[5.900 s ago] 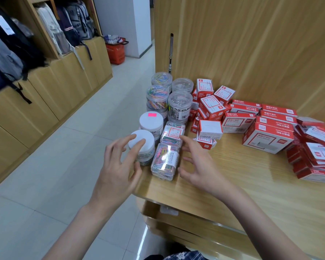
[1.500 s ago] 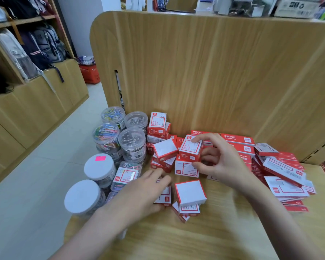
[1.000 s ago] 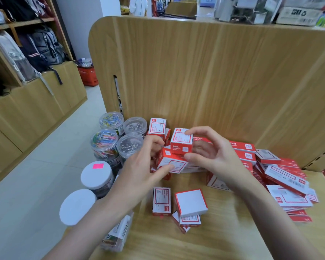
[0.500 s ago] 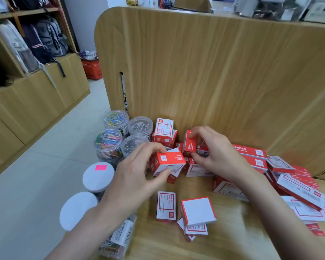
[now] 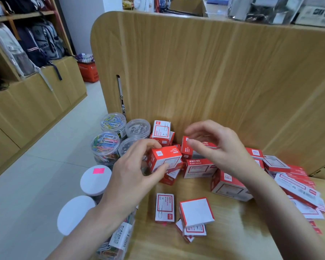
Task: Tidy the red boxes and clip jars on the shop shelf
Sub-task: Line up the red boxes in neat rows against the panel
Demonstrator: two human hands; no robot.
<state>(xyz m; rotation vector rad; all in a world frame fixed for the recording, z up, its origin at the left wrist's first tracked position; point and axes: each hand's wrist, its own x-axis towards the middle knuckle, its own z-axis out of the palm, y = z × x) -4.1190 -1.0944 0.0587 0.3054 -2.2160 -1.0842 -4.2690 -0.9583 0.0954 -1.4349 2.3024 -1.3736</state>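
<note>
Left hand point(image 5: 133, 177) fingers pinched closed, right hand point(image 5: 219, 147) hovering with fingers loosely spread

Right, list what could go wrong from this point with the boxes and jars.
1. The left hand pinches a red box over a loose, tilted heap of boxes; setting it down there could topple them.
2. The white-lidded jars stand at the shelf edge beside the left forearm; a nudge might send one to the floor.
3. The right hand hovers open over leaning boxes and could knock them.
</note>
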